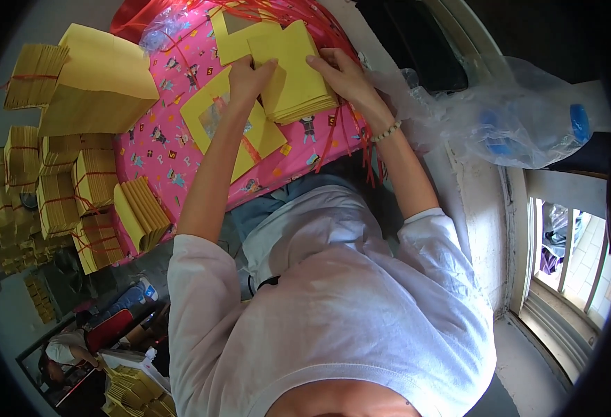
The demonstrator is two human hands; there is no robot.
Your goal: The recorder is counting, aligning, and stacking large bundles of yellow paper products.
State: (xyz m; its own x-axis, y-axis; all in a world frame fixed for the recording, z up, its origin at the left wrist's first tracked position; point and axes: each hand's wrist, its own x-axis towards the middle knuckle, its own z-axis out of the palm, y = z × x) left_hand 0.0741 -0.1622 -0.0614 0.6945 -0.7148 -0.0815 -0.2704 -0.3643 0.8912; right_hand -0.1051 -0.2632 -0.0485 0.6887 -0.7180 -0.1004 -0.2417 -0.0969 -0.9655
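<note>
The stack of yellow paper sheets (295, 73) lies on the far part of a pink patterned cloth (159, 146), between both hands. The left hand (248, 76) presses on the stack's left edge, fingers bent over the top sheet. The right hand (344, 75) grips the right edge, fingers curled onto the paper; a bead bracelet (386, 131) circles its wrist. Red strings (333, 135) trail from beneath the stack. Tied bundles of yellow paper (76, 187) stand at left. A clear plastic bag (507, 118) lies at right.
</note>
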